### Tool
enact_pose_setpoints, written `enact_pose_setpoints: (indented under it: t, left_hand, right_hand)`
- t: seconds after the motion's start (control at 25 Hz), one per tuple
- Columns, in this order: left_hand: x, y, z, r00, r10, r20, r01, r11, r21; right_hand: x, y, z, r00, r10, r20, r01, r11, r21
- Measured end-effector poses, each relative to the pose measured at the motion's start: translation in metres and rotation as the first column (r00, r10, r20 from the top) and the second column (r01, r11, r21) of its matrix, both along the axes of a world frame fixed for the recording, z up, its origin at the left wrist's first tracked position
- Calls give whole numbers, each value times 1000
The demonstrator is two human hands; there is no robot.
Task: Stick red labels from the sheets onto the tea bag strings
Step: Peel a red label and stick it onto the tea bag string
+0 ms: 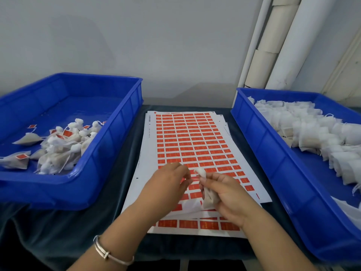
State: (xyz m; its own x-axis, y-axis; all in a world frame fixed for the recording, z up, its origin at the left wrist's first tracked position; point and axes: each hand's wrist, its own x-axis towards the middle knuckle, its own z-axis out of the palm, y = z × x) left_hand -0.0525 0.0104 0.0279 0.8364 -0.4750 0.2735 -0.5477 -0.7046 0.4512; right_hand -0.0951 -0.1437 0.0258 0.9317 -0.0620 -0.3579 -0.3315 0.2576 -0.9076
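Two hands: both work at 6 o'clock over the label sheets, close together.
Right hand [226, 194]: fingers curl round a tea bag [209, 198], its gathered top poking up at the thumb.
Left hand [169, 182]: fingertips are pinched together just beside the bag's top; what they hold, a string or a label, is too small to tell.
Tea bag handling: I judge it light, soft and easily crushed, so hold it loosely by the body and leave the string free.
String: thin and limp by my reckoning, best pinched near its end and kept taut.
Label sheets [187, 137]: a fanned stack on the dark surface [129, 145], centre; the red labels [195, 142] look thin and tacky, likely to curl, so lift each by a corner.
Finished bags [58, 145]: labelled, heaped in the blue tray [109, 153] at 10 o'clock.
Unlabelled bags [304, 132]: piled in the other blue tray [259, 133] at 2 o'clock.
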Motion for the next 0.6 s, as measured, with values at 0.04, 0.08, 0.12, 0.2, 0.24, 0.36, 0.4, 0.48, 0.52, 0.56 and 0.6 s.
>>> enact_pose_setpoints:
  t: [0.04,0.08,0.12,0.2,0.24,0.36,0.4,0.48,0.52,0.56,0.6]
  left_hand:
    - [2,1,0,999,32,10,-31,999,-7]
    - [4,1,2,998,63,22,-63,998,-14]
    - [6,2,3,995,95,36,-95,995,-14]
    - [12,5,4,988,136,75,-137,991,0]
    - [14,7,5,983,155,102,-156,988,0]
    - [16,8,11,968,220,123,-216,975,-47]
    - [16,8,13,964,241,113,-234,970,-70]
    - [15,6,17,967,229,109,-220,971,-88]
    - [13,5,19,973,192,124,-183,980,-84]
    - [11,4,20,978,145,150,-135,988,-79]
    - [8,3,22,978,101,180,-88,993,-78]
  right_hand:
    - [-2,0,2,1000,-9,-9,9,1000,15]
    - [-3,-1,2,1000,-12,-8,12,1000,28]
    - [-5,-2,3,1000,-16,-9,17,999,43]
    - [-9,-5,3,1000,-10,-3,10,998,69]
    - [-11,-7,2,1000,7,4,-8,998,68]
    - [-16,-6,4,994,104,18,-104,994,-19]
    - [-16,-7,4,990,140,23,-138,987,-87]
    - [-14,-7,9,972,234,20,-225,952,-207]
    - [-11,-6,15,956,291,24,-278,933,-227]
    - [-7,-5,18,940,337,49,-321,925,-204]
    - [-3,-2,23,929,360,88,-345,927,-147]
